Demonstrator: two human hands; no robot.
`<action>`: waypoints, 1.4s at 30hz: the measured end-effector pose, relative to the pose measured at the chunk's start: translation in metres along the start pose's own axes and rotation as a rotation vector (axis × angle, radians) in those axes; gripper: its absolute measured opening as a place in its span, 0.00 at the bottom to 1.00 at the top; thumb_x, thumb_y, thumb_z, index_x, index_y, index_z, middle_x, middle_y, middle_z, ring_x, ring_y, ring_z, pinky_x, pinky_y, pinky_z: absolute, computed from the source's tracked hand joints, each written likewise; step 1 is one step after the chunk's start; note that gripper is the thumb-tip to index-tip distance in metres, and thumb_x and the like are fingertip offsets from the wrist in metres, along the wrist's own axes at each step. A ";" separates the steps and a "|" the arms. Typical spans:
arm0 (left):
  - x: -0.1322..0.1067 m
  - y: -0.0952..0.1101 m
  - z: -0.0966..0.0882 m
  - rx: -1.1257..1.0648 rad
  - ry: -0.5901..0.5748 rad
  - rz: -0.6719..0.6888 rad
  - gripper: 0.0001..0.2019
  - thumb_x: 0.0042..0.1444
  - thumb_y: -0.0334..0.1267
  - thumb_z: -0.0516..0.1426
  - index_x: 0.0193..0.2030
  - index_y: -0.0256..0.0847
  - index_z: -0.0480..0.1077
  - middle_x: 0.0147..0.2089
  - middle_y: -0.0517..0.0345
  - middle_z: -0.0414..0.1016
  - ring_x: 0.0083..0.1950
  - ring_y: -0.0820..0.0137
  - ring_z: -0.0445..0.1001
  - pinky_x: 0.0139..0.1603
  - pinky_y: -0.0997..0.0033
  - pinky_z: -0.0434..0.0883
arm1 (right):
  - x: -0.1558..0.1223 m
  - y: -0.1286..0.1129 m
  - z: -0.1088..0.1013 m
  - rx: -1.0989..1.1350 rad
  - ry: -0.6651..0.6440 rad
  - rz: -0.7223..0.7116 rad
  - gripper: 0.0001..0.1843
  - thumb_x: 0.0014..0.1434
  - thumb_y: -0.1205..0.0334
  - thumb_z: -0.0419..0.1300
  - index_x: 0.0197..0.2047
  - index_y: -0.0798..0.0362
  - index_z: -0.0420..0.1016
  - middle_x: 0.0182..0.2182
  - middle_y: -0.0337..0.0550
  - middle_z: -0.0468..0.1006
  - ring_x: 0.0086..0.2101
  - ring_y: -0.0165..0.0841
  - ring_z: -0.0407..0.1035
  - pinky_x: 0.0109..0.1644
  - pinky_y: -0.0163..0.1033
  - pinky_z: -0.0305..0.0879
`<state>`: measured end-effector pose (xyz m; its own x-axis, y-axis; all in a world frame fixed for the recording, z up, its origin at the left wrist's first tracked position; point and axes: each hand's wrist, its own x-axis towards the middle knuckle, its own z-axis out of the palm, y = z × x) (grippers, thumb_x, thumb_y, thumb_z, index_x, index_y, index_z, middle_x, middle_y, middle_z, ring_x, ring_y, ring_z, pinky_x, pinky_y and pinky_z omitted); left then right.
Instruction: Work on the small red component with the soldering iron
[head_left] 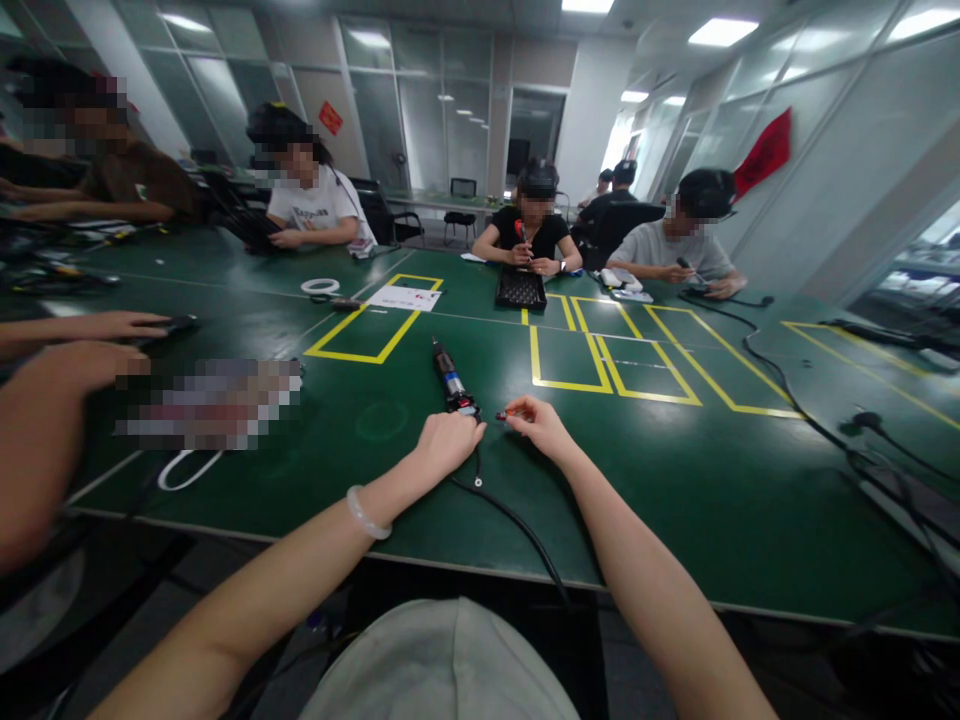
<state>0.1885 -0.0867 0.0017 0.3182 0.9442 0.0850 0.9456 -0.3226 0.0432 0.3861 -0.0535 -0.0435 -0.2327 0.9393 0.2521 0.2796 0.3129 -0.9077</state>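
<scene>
A dark electric screwdriver (448, 375) with a thin metal tip and a blue band lies on the green table, its tip pointing away from me. My left hand (450, 443) is closed around its rear end, where small red and pale parts show at the fingers. Close on the right, my right hand (538, 425) pinches a small red-and-dark part (501, 415), too small to name. A black cable (525, 535) runs from under my left hand to the table's front edge. Beside it hangs a short wire with a ring terminal (478, 482).
Yellow tape rectangles (570, 385) mark the green table (420, 520). Farther back are a white sheet (405, 298), a white tape roll (320, 287) and a black tray (521, 290). A co-worker's arms (67, 370) reach in at left. Cables (780, 380) cross the right side.
</scene>
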 end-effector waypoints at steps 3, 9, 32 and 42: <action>-0.003 0.018 0.006 -0.026 0.010 0.062 0.24 0.64 0.50 0.45 0.38 0.33 0.75 0.37 0.37 0.78 0.39 0.54 0.78 0.39 0.61 0.68 | 0.001 0.002 -0.003 -0.116 0.064 -0.008 0.11 0.50 0.59 0.61 0.37 0.55 0.72 0.30 0.41 0.76 0.27 0.29 0.66 0.34 0.36 0.63; -0.010 0.025 0.012 -0.045 0.038 0.134 0.24 0.65 0.49 0.43 0.38 0.34 0.74 0.36 0.38 0.78 0.38 0.55 0.78 0.38 0.62 0.68 | 0.001 0.004 -0.005 -0.181 0.073 0.006 0.10 0.51 0.60 0.61 0.37 0.55 0.73 0.30 0.42 0.76 0.28 0.30 0.66 0.35 0.37 0.63; -0.022 0.023 0.000 -0.008 0.021 0.214 0.25 0.65 0.48 0.42 0.36 0.37 0.75 0.37 0.44 0.79 0.37 0.59 0.78 0.39 0.64 0.70 | -0.001 0.002 -0.007 -0.156 -0.031 -0.002 0.12 0.56 0.57 0.59 0.36 0.56 0.80 0.33 0.45 0.81 0.34 0.36 0.73 0.41 0.39 0.66; -0.008 0.003 -0.003 -0.311 0.174 0.029 0.22 0.64 0.51 0.43 0.34 0.42 0.73 0.32 0.55 0.76 0.35 0.66 0.75 0.35 0.71 0.65 | -0.002 -0.001 -0.003 -0.088 -0.075 0.017 0.13 0.56 0.65 0.55 0.39 0.55 0.81 0.34 0.44 0.82 0.35 0.35 0.75 0.44 0.40 0.69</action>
<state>0.1889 -0.0958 0.0044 0.3026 0.9177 0.2573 0.8620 -0.3787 0.3368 0.3889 -0.0551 -0.0419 -0.2953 0.9324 0.2083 0.3639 0.3113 -0.8779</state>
